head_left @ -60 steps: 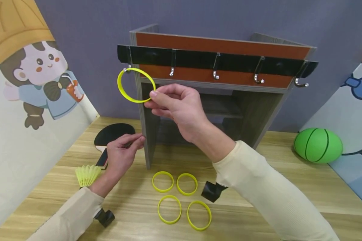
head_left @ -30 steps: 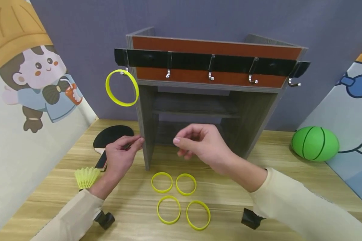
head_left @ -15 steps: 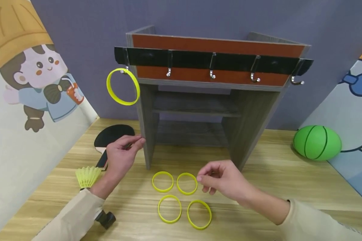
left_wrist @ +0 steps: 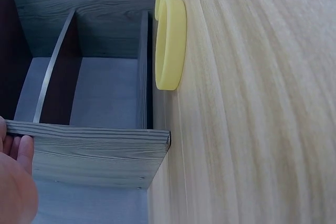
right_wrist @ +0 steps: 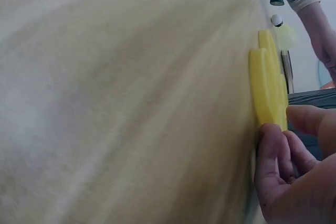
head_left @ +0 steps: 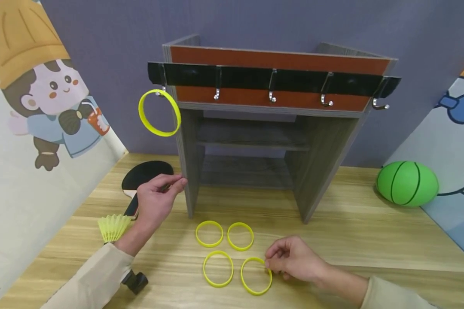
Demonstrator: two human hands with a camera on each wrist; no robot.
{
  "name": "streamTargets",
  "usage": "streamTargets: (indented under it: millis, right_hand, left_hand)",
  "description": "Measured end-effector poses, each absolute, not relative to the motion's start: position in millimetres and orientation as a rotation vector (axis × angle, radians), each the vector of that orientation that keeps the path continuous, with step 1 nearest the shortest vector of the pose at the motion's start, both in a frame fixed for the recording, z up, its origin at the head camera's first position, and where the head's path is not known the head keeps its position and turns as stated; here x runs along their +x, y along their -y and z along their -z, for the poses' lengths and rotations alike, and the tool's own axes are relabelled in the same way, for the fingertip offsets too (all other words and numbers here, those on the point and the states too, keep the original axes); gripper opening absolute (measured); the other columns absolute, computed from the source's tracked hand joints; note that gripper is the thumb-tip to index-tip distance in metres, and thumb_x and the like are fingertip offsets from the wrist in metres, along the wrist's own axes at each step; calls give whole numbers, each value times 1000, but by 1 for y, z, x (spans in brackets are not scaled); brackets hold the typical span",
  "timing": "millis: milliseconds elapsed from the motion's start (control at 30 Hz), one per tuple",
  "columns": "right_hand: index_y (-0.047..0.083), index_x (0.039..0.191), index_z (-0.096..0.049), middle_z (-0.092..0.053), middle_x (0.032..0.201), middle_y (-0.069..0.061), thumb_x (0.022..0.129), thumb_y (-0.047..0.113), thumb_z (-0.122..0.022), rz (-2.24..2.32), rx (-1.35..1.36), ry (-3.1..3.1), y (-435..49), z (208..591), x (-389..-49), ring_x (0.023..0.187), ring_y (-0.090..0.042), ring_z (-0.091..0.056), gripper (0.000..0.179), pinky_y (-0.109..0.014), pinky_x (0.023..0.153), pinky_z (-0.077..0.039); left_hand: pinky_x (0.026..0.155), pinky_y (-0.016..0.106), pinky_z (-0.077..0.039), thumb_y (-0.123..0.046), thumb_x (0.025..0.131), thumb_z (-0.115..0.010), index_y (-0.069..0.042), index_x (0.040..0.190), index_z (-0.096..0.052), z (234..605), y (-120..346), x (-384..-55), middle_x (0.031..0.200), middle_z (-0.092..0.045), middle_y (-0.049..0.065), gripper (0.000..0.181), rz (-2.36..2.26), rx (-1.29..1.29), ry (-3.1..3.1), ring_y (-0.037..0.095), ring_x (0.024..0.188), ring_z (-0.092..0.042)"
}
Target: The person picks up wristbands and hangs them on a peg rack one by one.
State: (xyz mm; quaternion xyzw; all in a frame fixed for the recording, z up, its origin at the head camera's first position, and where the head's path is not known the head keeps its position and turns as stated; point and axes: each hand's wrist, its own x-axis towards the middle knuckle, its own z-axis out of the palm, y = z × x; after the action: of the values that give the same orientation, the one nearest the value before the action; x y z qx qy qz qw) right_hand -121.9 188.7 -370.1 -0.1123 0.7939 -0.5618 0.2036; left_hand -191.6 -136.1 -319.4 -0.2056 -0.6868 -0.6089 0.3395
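Note:
My right hand is low on the right, thumb and fingertips at the right edge of a yellow ring that lies on the wooden table. In the right wrist view, thumb and fingers come around the near edge of the yellow ring. My left hand pinches the front edge of the grey cabinet's left side panel. Another yellow ring hangs from the leftmost hook of the black hook rail. Several more flat rings, such as the front left one, lie beside the gripped one.
The other silver hooks, such as the middle one, bear nothing. A black table tennis bat and a yellow shuttlecock lie left of the cabinet. A green ball sits at the right, near the wall.
My right hand has let go of the ring at the leftmost hook, then moved down and right to the front right ring on the table. The left hand has stayed on the panel.

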Motion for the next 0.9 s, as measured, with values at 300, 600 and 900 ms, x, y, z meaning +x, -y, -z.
streamTargets:
  millis: [300,600,900]
  right_hand:
    - [-1,89,-66,-60,72,-6,80,12,-77,1484,-353,-2262,-186,375,-125,60,-16,-56,19,-26,48,-50]
    - [-2,79,-66,-60,66,-7,76,2,-76,1478,-424,-2293,-184,374,-126,54,-16,-56,11,-25,46,-50]
    - [0,79,-65,-59,65,-10,78,-3,-71,1521,-404,-2226,-194,376,-123,55,-19,-60,7,-29,47,-53]
  left_hand:
    - [62,20,-54,15,76,-72,13,87,-70,319,137,-190,76,-64,22,12,1547,-530,1821,16,64,-67]
    - [62,18,-53,15,75,-72,13,87,-70,320,137,-189,76,-64,22,12,1523,-535,1820,14,65,-67]
    - [61,15,-52,15,75,-72,12,86,-70,322,137,-190,76,-65,20,11,1495,-551,1807,12,66,-67]
